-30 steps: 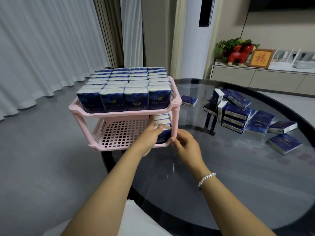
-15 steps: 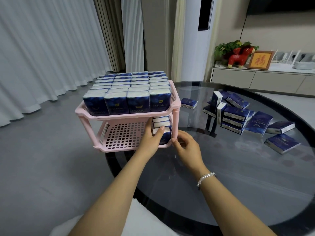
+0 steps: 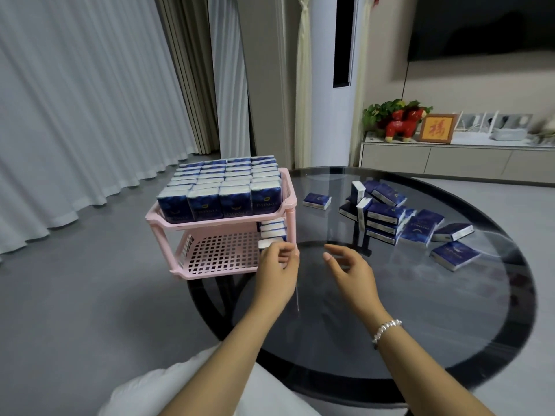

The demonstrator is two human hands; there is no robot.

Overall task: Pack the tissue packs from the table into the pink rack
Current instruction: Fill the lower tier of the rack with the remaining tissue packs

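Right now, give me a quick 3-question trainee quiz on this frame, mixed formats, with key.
1. True or false: the top shelf of the pink rack is packed full of tissue packs.
2. Multiple choice: where do the packs on the lower shelf sit? A) along its left side B) at its right end C) spread across it
3. Short answer: what is the right hand holding?

Key
1. True.
2. B. A short row stands at the right end, with the left hand at it; the rest of the shelf is bare.
3. Nothing; it hovers open over the glass table, with loose packs lying beyond it.
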